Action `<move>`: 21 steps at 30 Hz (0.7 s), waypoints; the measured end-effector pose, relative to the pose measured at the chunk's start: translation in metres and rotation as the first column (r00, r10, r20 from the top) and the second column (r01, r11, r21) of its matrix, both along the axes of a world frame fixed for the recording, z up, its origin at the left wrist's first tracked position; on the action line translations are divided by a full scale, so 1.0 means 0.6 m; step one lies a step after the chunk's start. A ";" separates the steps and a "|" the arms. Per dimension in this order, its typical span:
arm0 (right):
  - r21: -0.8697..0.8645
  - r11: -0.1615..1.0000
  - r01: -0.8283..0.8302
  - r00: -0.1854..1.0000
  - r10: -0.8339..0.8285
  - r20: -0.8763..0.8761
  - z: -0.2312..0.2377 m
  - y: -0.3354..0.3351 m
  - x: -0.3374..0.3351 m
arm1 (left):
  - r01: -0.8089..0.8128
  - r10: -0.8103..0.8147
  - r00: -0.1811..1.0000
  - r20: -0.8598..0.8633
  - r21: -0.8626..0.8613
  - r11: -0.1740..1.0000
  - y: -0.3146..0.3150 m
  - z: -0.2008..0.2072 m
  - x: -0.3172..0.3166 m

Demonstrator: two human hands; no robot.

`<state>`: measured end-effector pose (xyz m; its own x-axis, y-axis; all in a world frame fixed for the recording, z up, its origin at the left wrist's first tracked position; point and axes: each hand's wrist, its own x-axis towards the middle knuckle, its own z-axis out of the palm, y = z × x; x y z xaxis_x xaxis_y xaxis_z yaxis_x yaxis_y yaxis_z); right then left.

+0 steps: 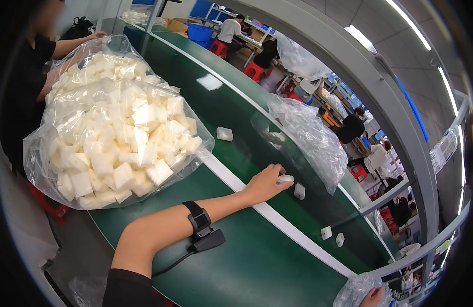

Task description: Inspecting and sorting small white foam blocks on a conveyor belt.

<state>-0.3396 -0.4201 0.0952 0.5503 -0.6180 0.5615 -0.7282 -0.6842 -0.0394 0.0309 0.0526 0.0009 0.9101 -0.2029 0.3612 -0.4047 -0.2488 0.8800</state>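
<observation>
My left hand (265, 186) reaches over the white rail onto the dark green conveyor belt (231, 158). Its fingers are closed around a small white block (284, 179) with a translucent look. Just beyond the fingertips lies a similar white block (299, 192). Farther right on the belt sit two more, a white block (326, 233) and a white block (340, 240). Another white block (224, 134) rests farther up the belt. At the lower right edge my right hand (372, 297) shows only in part, beside a crumpled clear plastic bag (356, 287); its fingers are mostly out of sight.
Large clear bags of white foam-like blocks (118, 133) bulge over the green tabletop (236, 250) at left. A person's hands touch the rear bag. Clear plastic sheeting (313, 138) hangs beyond the belt. A grey metal frame (400, 112) arches at right; several people work behind.
</observation>
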 end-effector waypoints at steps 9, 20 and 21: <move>0.027 0.991 0.128 0.874 -0.100 -0.475 -0.117 -0.099 -0.092 | 0.045 -0.045 0.999 -0.004 -0.036 0.998 0.003 0.000 -0.005; -0.136 0.959 -0.250 0.910 0.184 -0.372 -0.132 -0.222 -0.073 | 0.111 -0.111 0.993 0.043 0.004 0.994 -0.001 -0.005 -0.005; -0.163 0.940 -0.301 0.905 0.228 -0.359 -0.130 -0.230 -0.071 | 0.113 -0.113 0.992 0.054 0.002 0.994 -0.001 -0.004 -0.005</move>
<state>-0.3820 -0.5584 0.0171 0.8525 -0.3120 0.4193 -0.4652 -0.8187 0.3366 0.0277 0.0520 -0.0018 0.8607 -0.3026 0.4094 -0.4769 -0.1980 0.8564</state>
